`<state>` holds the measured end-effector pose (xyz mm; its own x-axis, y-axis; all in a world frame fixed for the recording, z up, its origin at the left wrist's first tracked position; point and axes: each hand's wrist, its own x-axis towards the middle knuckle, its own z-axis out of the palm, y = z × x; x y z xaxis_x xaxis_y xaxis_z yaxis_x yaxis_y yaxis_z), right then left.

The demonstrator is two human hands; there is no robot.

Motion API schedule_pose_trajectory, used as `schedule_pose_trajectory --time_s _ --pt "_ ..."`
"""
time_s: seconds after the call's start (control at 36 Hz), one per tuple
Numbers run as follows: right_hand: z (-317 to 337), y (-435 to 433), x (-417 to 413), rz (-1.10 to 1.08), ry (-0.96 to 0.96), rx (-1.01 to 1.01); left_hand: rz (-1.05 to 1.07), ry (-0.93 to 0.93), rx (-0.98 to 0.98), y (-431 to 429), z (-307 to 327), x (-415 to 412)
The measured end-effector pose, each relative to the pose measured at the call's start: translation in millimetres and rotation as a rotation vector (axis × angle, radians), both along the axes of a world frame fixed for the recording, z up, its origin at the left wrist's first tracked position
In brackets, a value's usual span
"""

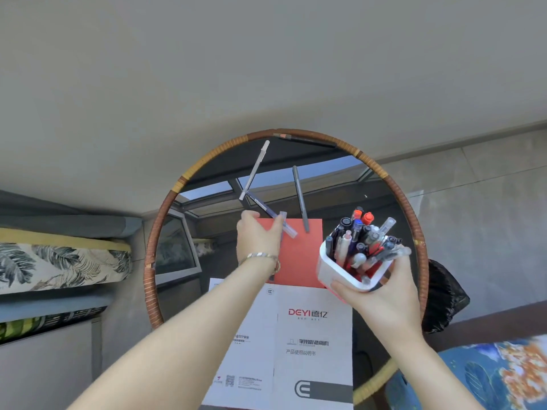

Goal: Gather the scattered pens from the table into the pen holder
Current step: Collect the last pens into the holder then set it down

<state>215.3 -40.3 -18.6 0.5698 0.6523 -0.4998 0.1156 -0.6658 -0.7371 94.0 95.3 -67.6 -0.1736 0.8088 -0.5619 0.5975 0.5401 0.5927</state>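
The left hand (pixel 258 236), at the centre of the frame, has its grip clamped on a clear-barrelled blue pen (pixel 270 213) that slants from upper left to lower right across the fingers. A bracelet (pixel 262 256) circles that wrist. The right hand (pixel 381 294), lower right of centre, has its grip wrapped around the base of a white pen holder (pixel 340 272), lifted off the desk and tilted toward the left hand. The holder is crammed with pens (pixel 361 235), caps red, blue and black.

Just above the left hand, a white pen (pixel 255 170) lies slanted on the glass, its lower end near the blue pen's upper end. To its right a grey pen (pixel 300 199) lies nearly upright in the frame, its tip resting on a red card (pixel 302 255). A dark pencil (pixel 305 139) sits at the top rim. The round desk (pixel 165 208) has a woven brown rim and a reflective glass top. White printed manuals (pixel 310 335) lie below the card.
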Motion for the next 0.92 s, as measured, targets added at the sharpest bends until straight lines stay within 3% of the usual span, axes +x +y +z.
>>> schedule_pose_trajectory --time_s 0.17,0.39,0.61,0.72,0.81,0.92 --pt "-4.0 -5.3 9.3 -0.032 0.001 -0.019 -0.154 0.208 -0.166 18.1 -35.9 20.4" --pt "-11.1 -10.4 15.8 0.011 -0.008 -0.047 -0.313 0.245 -0.087 11.5 -50.4 19.5" --pt "-1.3 -9.6 14.0 0.035 -0.012 -0.035 -0.102 -0.173 0.214 9.7 28.5 0.1" --pt "7.8 -6.0 6.5 0.064 0.000 -0.009 0.004 -0.512 0.349 -2.9 91.8 -15.2" --pt "13.0 -4.5 -1.5 0.074 0.014 0.004 -0.040 -0.703 0.433 -21.1 132.4 -25.9" --pt "19.2 -1.7 -13.8 0.089 0.005 0.008 -0.140 -0.777 0.533 -47.3 149.4 -34.1"
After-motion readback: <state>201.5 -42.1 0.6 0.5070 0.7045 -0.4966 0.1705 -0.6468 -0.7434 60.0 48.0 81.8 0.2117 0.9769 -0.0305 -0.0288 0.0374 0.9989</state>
